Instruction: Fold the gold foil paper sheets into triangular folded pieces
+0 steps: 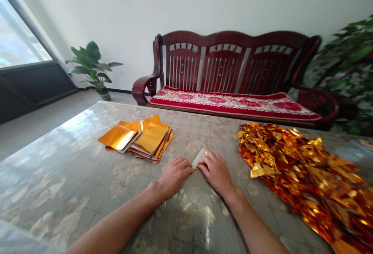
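Observation:
Both hands meet at a small sheet of gold foil paper [199,158], partly folded with its pale back showing. My left hand [176,172] has its fingers closed at the near left corner of the sheet. On the other side, my right hand [216,171] pinches the sheet's right edge, where a bit of gold shows. The fingertips hide part of the paper. Up and to the left lies a loose stack of flat gold foil sheets [150,139]. To the right spreads a large heap of folded gold foil pieces [285,160].
The table [87,184] has a shiny patterned cover. Behind it stands a dark red wooden bench [223,63] with a red floral cushion [215,99]. A potted plant [94,65] is at the left, leafy greenery [349,60] at the right. Clear plastic [354,151] lies by the heap.

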